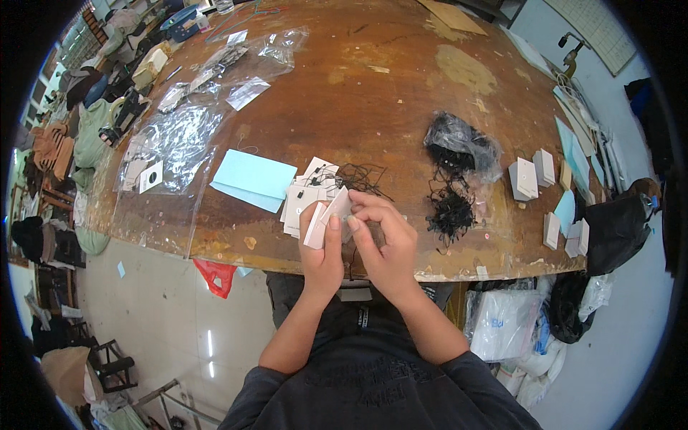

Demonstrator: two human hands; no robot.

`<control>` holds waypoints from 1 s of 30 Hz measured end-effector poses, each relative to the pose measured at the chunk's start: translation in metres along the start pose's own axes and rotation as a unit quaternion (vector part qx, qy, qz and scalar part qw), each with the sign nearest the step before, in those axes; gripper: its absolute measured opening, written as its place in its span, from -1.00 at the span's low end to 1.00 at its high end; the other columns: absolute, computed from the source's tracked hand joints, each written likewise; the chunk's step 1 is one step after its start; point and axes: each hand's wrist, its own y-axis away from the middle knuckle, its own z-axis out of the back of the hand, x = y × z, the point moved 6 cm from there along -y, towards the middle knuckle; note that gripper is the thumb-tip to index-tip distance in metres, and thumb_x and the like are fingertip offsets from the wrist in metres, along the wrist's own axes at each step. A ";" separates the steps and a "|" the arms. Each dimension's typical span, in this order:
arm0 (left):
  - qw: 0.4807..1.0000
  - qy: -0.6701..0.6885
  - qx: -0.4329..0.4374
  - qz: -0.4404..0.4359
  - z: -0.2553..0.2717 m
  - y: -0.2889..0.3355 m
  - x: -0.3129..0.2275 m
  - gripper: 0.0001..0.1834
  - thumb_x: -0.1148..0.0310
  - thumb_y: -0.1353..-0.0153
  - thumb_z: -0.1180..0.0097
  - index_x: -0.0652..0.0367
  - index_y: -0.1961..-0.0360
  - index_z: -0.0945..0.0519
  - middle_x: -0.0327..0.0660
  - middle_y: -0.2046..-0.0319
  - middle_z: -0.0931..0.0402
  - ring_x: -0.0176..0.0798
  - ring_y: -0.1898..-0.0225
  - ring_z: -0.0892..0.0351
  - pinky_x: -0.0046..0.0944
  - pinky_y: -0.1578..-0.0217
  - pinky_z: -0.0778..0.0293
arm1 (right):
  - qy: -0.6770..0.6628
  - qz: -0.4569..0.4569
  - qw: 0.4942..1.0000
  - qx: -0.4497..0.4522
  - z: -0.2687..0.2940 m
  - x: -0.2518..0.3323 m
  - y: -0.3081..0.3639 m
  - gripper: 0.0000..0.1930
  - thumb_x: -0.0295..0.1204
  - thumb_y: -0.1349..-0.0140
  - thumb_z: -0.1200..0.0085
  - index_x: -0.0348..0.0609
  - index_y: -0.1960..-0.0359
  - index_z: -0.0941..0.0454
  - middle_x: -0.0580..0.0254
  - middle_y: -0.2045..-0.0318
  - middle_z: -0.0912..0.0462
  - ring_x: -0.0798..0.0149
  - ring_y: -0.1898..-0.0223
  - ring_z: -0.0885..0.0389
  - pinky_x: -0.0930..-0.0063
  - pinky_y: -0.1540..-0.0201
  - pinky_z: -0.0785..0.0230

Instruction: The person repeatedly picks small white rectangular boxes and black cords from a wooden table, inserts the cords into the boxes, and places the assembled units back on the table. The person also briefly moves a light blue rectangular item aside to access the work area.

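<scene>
Over the near edge of the table, my left hand [322, 269] is closed round a thick stack of white hang tags [315, 228], thumb across its face. My right hand [388, 247] is at the stack's right side with thumb and fingertips pinched together; what lies between them is too small to tell. Just beyond my hands is a loose pile of white tags [295, 206] with black strings [364, 180] spreading out to its right. Left of the pile lies a folded light blue paper [252, 180].
To the right are a clear bag of black strings [466, 143] and a loose black string bundle [450, 215]. Several white tag stacks [524, 179] stand near the right edge. Clear plastic bags [179, 140] and a tape dispenser [125, 117] lie at left.
</scene>
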 end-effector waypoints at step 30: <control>0.996 0.003 -0.079 0.045 0.005 0.001 0.002 -0.75 0.36 -0.34 -0.08 0.33 0.07 -0.50 -0.20 0.22 -0.53 -0.39 0.18 -0.48 -0.37 0.14 -0.41 | -0.056 -0.057 0.996 -0.026 -0.002 -0.017 0.002 -0.92 -0.55 -0.17 -0.16 -0.31 0.34 -0.54 0.23 0.23 -0.45 0.49 0.44 -0.40 0.63 0.46 -0.26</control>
